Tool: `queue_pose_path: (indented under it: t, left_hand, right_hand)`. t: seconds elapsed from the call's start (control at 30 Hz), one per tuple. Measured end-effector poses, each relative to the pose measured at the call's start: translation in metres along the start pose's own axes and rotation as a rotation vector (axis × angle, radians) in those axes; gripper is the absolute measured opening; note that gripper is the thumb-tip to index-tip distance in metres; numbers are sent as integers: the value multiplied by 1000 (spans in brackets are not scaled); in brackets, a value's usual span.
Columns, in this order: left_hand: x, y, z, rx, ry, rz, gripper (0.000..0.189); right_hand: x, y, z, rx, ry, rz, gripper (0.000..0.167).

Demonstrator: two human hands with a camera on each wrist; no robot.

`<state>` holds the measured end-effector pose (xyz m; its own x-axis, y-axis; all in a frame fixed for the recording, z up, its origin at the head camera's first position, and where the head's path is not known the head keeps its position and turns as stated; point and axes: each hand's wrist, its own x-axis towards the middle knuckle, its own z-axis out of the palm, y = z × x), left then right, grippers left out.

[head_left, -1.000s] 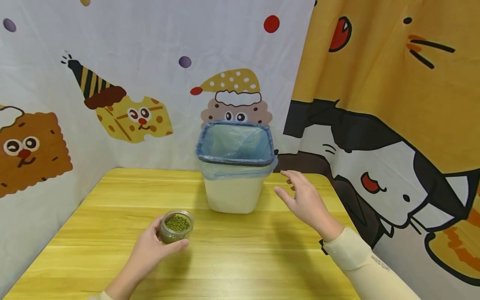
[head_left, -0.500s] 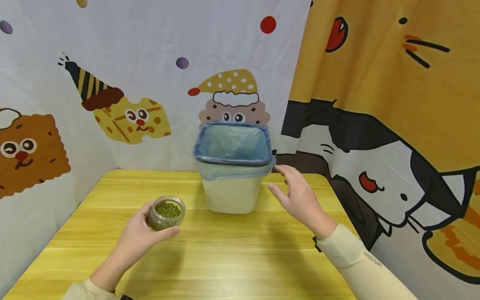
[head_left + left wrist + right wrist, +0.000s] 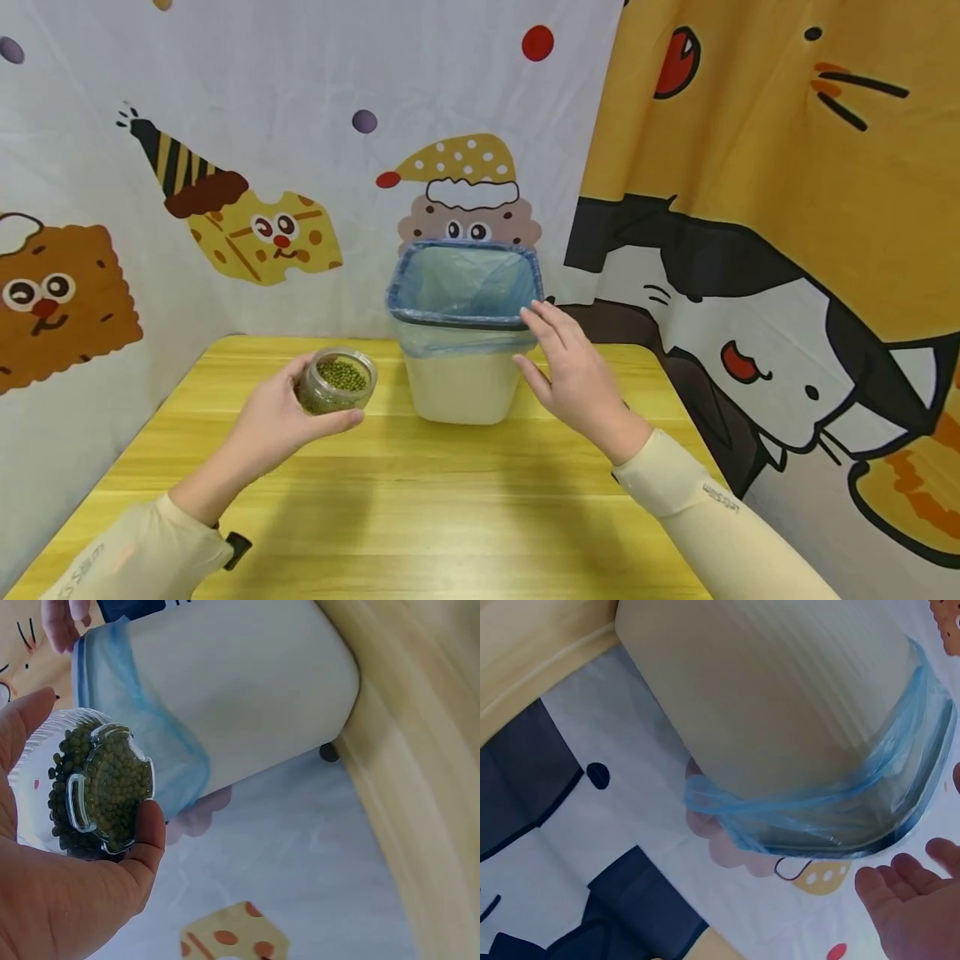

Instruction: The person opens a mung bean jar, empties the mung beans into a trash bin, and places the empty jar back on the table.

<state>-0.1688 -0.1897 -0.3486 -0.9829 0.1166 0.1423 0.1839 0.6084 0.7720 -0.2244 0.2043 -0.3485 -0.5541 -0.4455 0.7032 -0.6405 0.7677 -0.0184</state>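
My left hand (image 3: pixel 281 417) grips a clear jar (image 3: pixel 322 397) by its side, above the table and left of the bin. Green mung beans (image 3: pixel 342 375) fill part of the jar, and its mouth has no lid on it. In the left wrist view the beans (image 3: pixel 112 784) show through the jar's clear bottom. A cream trash bin (image 3: pixel 465 387) stands upright, lined with a blue plastic bag (image 3: pixel 420 340) folded over its rim. My right hand (image 3: pixel 577 379) holds nothing; its fingers are extended beside the bin's front right rim. Whether they touch it I cannot tell.
The bin stands toward the back of a yellow wood-grain table (image 3: pixel 420 500). Behind it hangs a white cloth (image 3: pixel 300 67) with cartoon prints. An orange curtain (image 3: pixel 735 150) with a cat print closes off the right side.
My left hand has raised the jar and moved it slightly left and away from me. My right hand has moved left and up, closer to the bin's rim.
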Motion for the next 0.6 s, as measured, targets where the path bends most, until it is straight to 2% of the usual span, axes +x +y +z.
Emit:
queue_pose_path:
  t: [0.13, 0.3, 0.4, 0.6]
  left_hand:
    - [10, 13, -8, 21, 4, 26, 90]
    - [26, 30, -19, 45, -11, 40, 87]
    - [39, 42, -27, 72, -10, 51, 89]
    - [69, 69, -45, 190, 17, 88, 99]
  right_hand:
    - [4, -5, 7, -83, -37, -43, 66]
    - [3, -9, 12, -121, -90, -15, 61]
    - [4, -10, 13, -121, -92, -12, 60]
    - [4, -10, 16, -118, -71, -39, 59]
